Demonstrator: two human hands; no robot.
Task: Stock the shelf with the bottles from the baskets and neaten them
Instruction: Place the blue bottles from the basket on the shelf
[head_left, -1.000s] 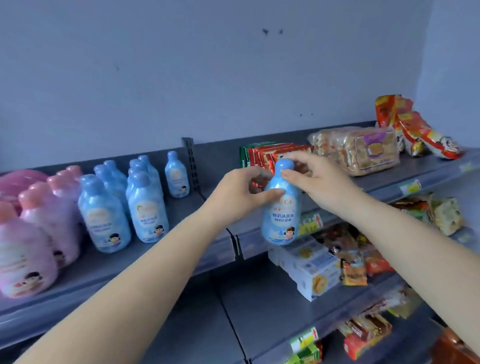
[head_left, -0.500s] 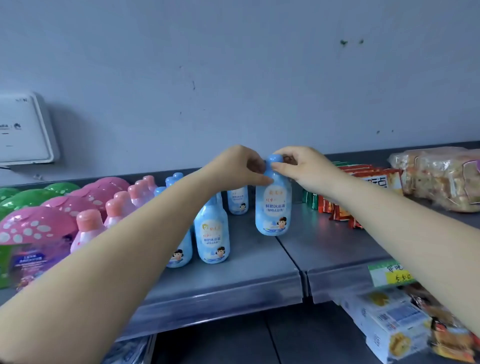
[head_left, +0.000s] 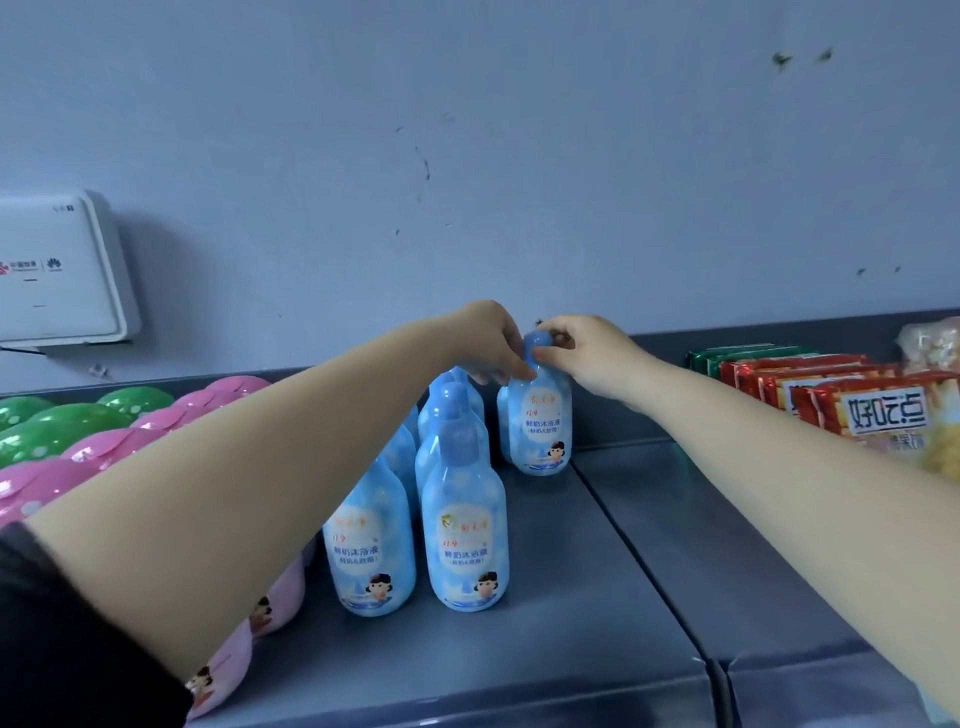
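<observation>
A light blue bottle (head_left: 540, 426) with a cartoon label stands upright at the back of the grey shelf (head_left: 571, 597), just in front of another blue bottle. My left hand (head_left: 491, 340) and my right hand (head_left: 584, 353) both pinch its round blue cap from either side. Two rows of the same blue bottles (head_left: 462, 535) run from front to back to its left, partly hidden by my left forearm. Pink bottles (head_left: 275, 597) stand further left under that arm.
Pink and green dome-shaped lids (head_left: 78, 441) fill the shelf's left end. Red and green snack packets (head_left: 841, 400) lie at the right. A white box (head_left: 57, 270) hangs on the wall at left. Bare shelf shows between the bottles and the packets.
Both hands carried the blue bottle up from in front of the shelf edge and set it down at the back of the shelf. The camera has moved closer and to the left.
</observation>
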